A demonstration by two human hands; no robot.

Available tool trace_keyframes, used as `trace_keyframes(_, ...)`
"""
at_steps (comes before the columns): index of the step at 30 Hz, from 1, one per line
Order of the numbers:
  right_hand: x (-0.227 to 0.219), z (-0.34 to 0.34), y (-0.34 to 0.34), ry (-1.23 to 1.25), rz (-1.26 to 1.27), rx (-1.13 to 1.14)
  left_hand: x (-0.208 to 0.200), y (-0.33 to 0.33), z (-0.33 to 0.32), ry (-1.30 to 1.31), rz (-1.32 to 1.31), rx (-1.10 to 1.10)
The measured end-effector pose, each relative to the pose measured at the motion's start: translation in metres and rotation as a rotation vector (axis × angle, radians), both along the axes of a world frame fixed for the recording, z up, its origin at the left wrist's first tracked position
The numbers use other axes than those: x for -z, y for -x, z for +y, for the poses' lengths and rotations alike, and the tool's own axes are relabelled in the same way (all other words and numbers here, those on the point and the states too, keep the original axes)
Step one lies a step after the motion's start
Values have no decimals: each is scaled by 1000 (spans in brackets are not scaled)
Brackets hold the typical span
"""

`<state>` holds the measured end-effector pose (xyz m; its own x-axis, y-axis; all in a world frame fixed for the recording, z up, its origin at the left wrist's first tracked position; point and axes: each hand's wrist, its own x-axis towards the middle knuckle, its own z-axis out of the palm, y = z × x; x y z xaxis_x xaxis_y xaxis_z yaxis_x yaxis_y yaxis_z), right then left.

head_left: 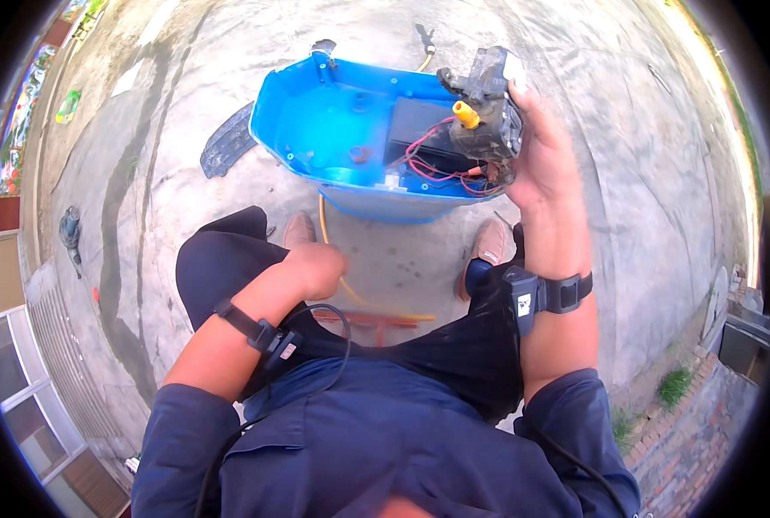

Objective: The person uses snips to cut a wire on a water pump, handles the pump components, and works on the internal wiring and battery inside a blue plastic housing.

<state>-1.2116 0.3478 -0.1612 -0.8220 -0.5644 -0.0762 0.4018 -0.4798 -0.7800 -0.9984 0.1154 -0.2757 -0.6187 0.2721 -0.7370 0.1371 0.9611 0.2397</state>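
Observation:
My right hand [547, 160] grips a dirty black pump unit [497, 99] with a yellow fitting, raised over the right end of a blue plastic tank housing [286, 112]. Pink and dark wires [419, 160] run from the unit down into the housing, where a black box-shaped battery [419, 125] lies. My left hand [314, 269] is curled in a loose fist over my left knee, beside a yellow hose [324, 220]. Its fingers are turned under and slightly blurred, so what they hold, if anything, is hidden.
On the concrete ground [644, 173], a dark curved panel [228, 142] lies left of the housing. A dark tool [71, 233] rests farther left. A reddish bar [376, 318] crosses the ground between my legs. Behind the housing is a hose end [426, 56].

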Motion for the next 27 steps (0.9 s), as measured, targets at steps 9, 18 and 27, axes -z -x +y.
trace_keyframes(9, -10, -30, 5, -21, 152, 21, -169, 54, -36, -1196, 70, -534)
trace_keyframes(18, -18, -68, 9, -240, 232, 46, -170, 127, -24, -1012, 621, -875)
trace_keyframes(27, -23, -74, 11, -404, 311, 42, -152, 131, -40, -1152, 435, -915)
